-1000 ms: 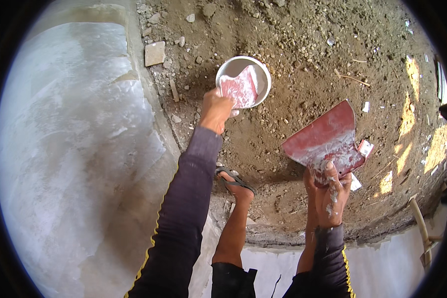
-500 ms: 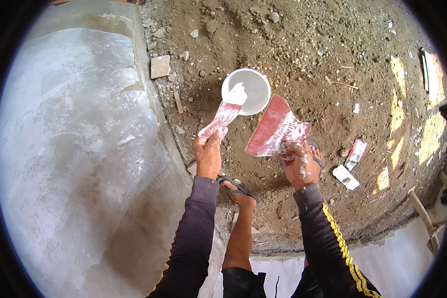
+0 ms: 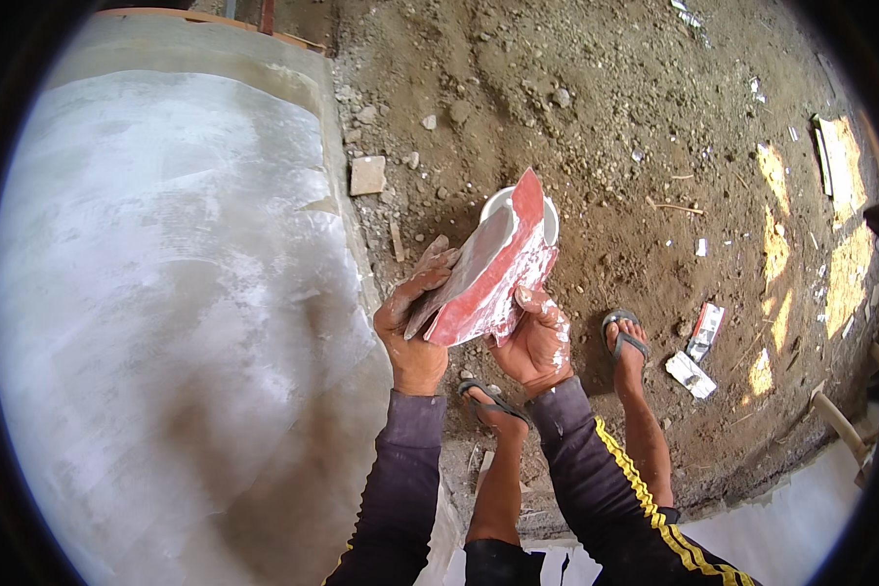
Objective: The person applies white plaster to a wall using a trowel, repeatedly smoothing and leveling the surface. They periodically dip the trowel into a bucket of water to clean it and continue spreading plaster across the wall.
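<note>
Red plaster-smeared scraper blades (image 3: 488,278) are clenched in both grips, left hand (image 3: 415,337) and right hand (image 3: 537,342), just above the white bowl (image 3: 549,217); likely transferring plaster between blades, needing a steady wipe.

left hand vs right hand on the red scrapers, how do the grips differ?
The left hand holds its red scraper from the left, fingers stretched along the blade; the right hand grips the other red scraper from below, fingers curled. The left sleeve is plain dark; the right has a yellow stripe. Both hands are smeared with white paste, and the blades meet above the white bowl.
</note>
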Available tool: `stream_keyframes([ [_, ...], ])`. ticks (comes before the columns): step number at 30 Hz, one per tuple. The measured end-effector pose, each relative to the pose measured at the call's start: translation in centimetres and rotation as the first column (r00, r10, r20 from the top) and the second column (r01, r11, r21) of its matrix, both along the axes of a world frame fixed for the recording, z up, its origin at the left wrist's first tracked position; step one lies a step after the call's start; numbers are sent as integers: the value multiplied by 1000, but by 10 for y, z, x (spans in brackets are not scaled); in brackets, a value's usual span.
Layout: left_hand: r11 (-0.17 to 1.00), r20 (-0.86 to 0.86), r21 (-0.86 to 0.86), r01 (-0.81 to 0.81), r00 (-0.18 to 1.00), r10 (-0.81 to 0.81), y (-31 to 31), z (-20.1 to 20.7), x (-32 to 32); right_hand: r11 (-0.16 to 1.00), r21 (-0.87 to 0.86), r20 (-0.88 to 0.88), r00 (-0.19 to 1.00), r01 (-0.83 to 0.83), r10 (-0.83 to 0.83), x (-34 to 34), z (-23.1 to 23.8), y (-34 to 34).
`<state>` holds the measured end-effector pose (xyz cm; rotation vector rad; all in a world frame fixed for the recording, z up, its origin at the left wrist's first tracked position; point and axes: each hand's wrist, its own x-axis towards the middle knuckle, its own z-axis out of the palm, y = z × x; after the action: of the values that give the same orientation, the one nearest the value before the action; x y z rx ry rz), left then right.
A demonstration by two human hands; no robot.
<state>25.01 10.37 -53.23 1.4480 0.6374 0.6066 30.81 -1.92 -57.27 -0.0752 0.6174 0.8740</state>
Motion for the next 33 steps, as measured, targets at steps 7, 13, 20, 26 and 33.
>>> stream_keyframes([
  [7, 975, 91, 221, 34, 994, -55, 38, 81, -59, 999, 53, 171, 985, -3, -7, -39, 88, 31],
  [13, 887, 115, 461, -1, 992, -59, 70, 168, -109, 997, 76, 276, 961, -12, -10, -83, 176, 55],
  [20, 738, 61, 671, -69, 997, 38, 91, 265, -171, 999, 50, 296, 955, -12, -4, -141, 258, 71],
  [26, 679, 16, 727, -107, 990, 138, 88, 325, -227, 990, 132, 293, 956, -56, 15, -190, 333, 77],
  [33, 855, -96, -13, -519, 851, 516, 26, 338, -394, 971, 95, 367, 915, -219, 170, -247, 390, 62],
])
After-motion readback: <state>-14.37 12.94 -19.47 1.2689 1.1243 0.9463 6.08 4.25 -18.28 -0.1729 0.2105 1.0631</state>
